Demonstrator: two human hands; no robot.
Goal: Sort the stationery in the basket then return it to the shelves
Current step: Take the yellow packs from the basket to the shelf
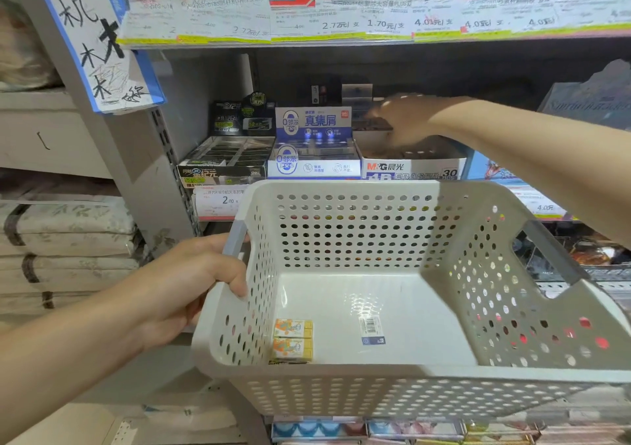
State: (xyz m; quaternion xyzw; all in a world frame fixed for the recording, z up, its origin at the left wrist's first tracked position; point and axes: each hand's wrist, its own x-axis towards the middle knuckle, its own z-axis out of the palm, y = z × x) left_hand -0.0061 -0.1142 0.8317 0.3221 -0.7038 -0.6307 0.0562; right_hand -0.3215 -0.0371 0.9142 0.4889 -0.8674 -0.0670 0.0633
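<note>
My left hand [191, 284] grips the grey handle on the left end of a white perforated basket [362, 373], held out in front of the shelf. On the basket floor lie two small yellow-orange eraser packs [293, 338] side by side near the left wall, and one clear-wrapped white eraser [370, 330] with a barcode. My right hand [404, 118] reaches over the M&G eraser display box [409, 168] on the shelf, palm down, fingers blurred; whether it holds anything is hidden.
On the same shelf stand a blue-white eraser display box [313, 163] and a black one [222, 161]. Price labels [341, 23] hang from the shelf above. Folded bundles [65, 229] are stacked on the left. More stock [375, 427] sits below the basket.
</note>
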